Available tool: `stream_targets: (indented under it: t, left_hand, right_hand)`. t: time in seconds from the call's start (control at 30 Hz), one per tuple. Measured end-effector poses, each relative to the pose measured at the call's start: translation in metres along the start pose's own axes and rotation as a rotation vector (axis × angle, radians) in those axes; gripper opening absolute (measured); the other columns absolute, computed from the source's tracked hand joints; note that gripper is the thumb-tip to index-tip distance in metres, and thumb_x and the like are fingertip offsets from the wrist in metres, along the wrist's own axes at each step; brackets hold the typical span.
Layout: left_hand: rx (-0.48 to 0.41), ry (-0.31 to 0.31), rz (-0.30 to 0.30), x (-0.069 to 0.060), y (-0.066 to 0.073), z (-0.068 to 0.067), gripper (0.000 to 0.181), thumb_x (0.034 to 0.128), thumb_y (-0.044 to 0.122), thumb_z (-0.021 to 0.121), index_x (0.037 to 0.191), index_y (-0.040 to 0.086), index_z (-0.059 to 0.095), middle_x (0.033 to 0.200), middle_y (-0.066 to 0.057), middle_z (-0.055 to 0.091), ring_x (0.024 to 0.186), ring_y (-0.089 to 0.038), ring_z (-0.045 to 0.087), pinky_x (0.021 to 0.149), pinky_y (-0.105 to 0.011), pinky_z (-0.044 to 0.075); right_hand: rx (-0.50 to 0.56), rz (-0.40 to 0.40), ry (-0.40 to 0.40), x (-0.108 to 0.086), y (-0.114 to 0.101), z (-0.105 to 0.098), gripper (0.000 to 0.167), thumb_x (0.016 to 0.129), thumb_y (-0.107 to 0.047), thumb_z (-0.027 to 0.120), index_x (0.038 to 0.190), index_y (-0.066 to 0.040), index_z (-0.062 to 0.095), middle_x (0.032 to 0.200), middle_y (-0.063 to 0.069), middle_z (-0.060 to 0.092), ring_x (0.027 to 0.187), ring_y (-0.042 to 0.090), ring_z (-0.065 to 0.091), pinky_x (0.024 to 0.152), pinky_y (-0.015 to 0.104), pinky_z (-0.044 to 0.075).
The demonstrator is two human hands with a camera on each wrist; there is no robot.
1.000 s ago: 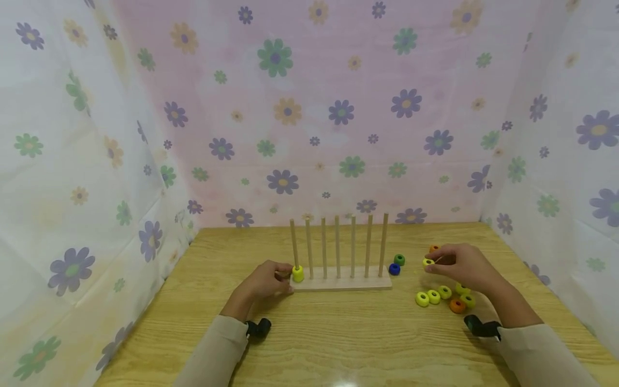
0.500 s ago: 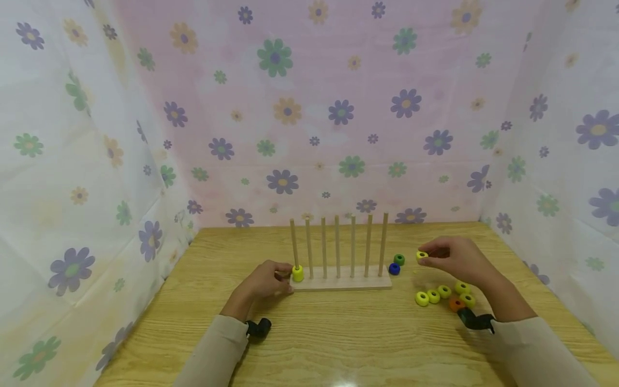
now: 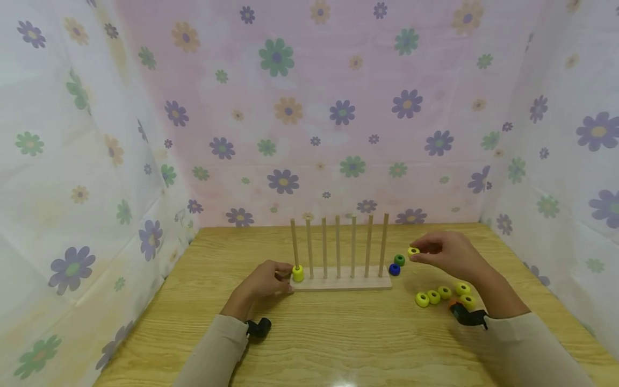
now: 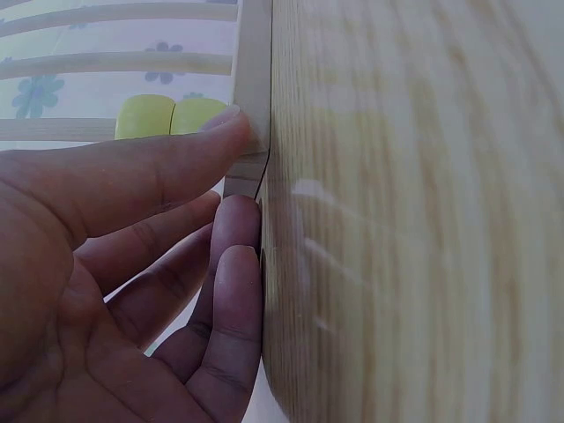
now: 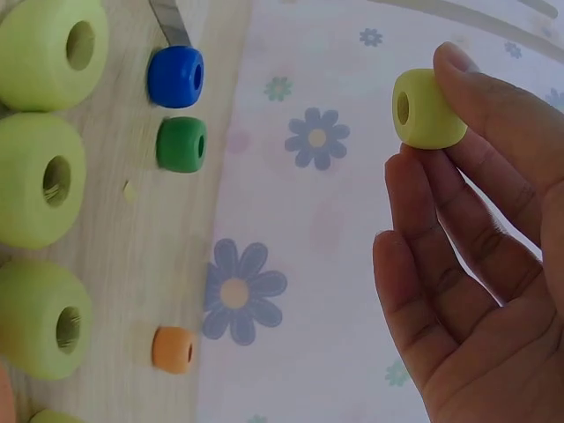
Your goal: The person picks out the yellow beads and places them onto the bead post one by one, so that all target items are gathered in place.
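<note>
My left hand (image 3: 268, 279) grips the left end of a wooden peg stand (image 3: 340, 285), thumb and fingertips against its base (image 4: 253, 70) in the left wrist view. Several upright pegs rise from that base. Two yellow beads (image 3: 297, 273) sit stacked on the leftmost peg; the other pegs carry none. Off to the right, my right hand (image 3: 452, 255) pinches a yellow bead (image 5: 429, 110) between thumb and fingers, raised above the table. Its hole faces left in the right wrist view. A green bead (image 3: 399, 260) and a blue bead (image 3: 394, 270) lie beside the stand's right end.
Several loose yellow beads (image 3: 433, 296) lie on the wooden table (image 3: 338, 338) below my right hand. An orange bead (image 3: 453, 302) is partly covered by the wrist camera (image 3: 468, 316). Farther back is another orange bead (image 5: 174, 350). Flowered cloth (image 3: 309, 161) encloses the table.
My right hand has moved left and slightly away from me, carrying the yellow bead toward the peg stand. The left hand and the stand have stayed in place.
</note>
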State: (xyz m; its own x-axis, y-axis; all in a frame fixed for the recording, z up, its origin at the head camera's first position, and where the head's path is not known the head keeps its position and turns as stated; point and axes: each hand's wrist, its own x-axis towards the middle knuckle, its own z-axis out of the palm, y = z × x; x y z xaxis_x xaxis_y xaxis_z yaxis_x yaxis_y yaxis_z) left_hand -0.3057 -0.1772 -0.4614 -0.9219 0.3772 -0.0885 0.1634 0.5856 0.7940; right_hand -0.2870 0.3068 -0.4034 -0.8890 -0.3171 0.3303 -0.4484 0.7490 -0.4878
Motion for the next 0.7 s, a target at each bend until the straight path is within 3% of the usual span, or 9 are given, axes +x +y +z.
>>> stream_targets:
  t: [0.7]
  left_hand:
    - [0.014,0.001,0.001,-0.002,0.003,0.0,0.057,0.0883,0.012,0.084,0.142,0.01,0.064,0.143,-0.013,0.063,0.104,-0.019,0.069,0.088,-0.038,0.059]
  right_hand:
    - [-0.053,-0.105,-0.012,0.014,-0.03,-0.007,0.027,0.092,-0.041,0.079,0.114,-0.026,0.078,0.104,-0.011,0.075,0.088,0.005,0.068,0.08,0.028,0.059]
